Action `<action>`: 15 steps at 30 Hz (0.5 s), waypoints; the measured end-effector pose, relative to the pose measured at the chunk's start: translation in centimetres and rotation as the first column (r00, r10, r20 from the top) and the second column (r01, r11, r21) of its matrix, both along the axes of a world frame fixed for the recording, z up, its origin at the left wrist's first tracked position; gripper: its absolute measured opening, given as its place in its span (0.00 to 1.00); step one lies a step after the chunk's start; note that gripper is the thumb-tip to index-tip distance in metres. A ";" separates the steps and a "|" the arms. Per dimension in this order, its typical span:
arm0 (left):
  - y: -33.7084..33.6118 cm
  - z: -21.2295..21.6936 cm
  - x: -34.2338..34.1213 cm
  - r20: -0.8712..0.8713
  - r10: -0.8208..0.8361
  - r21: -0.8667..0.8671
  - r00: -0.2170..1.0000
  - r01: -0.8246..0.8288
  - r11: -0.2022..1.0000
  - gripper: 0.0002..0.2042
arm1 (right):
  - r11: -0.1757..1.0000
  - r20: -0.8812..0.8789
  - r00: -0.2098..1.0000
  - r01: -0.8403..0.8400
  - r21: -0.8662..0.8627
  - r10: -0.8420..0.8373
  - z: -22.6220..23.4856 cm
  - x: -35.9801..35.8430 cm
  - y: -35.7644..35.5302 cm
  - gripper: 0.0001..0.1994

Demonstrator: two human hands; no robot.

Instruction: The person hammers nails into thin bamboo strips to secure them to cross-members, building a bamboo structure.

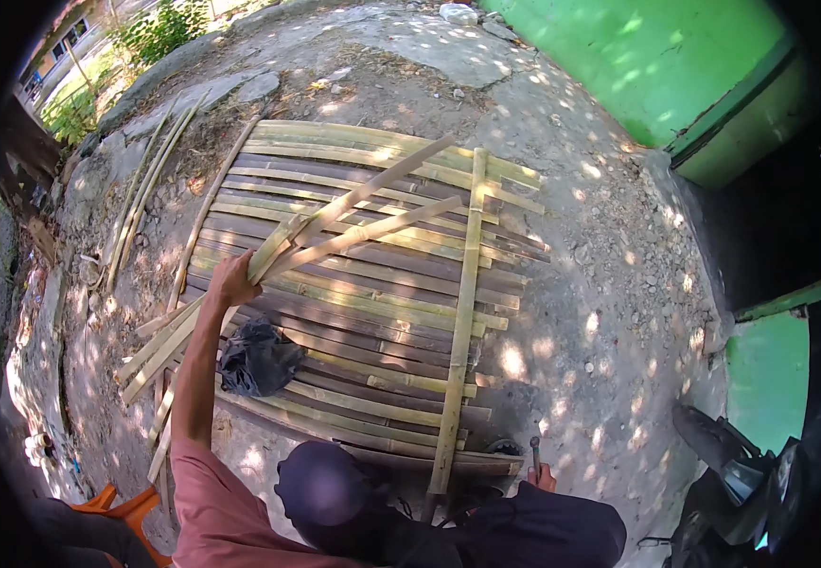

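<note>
My left hand (231, 280) is closed round a few flat bamboo strips (361, 193), raised at a slant above a panel of bamboo slats (363, 301). The slats lie side by side on the ground, and a bamboo crosspiece (465, 317) runs over them near their right ends. On the slats below my left forearm sits a crumpled black plastic bag (261, 358). Beside my right knee, my right hand (544, 477) grips what looks like a hammer (535, 445), held upright; my leg partly hides that hand.
Loose bamboo strips (150, 194) lie to the far left. An orange plastic chair (131, 516) stands at lower left. To the right are a motorbike (737, 473) and a green wall (637, 57) with a dark doorway. The ground (600, 284) is rough, with small stones.
</note>
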State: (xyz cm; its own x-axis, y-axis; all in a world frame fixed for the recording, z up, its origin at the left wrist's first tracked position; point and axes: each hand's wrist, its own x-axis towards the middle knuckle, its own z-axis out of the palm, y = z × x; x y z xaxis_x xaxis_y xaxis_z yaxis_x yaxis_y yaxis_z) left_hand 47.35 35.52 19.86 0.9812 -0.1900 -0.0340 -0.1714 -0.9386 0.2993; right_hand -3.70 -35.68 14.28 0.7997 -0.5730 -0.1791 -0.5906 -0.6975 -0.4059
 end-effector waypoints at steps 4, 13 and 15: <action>-4.4 6.6 -2.3 0.121 -0.050 -0.065 0.991 0.058 0.996 0.28 | 0.998 -0.030 0.999 -0.022 0.055 0.024 1.4 0.6 -1.3 0.12; -18.4 26.7 -5.4 0.274 -0.096 0.008 0.957 0.097 0.995 0.33 | 0.996 0.015 0.999 0.031 0.079 -0.032 3.7 -1.2 -3.7 0.11; -21.8 30.6 -5.6 0.373 -0.182 0.037 0.910 0.181 0.983 0.33 | 0.996 0.075 0.994 0.073 0.041 -0.076 5.2 -0.6 -3.3 0.10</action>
State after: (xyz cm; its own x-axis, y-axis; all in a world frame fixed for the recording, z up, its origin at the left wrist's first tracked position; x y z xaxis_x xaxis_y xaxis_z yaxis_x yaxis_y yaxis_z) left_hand 41.70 13.72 50.51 0.8713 -0.3661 0.3269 -0.4373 -0.8814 0.1785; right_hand -4.28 -38.94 19.50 0.7670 -0.6258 -0.1415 -0.6067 -0.6357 -0.4773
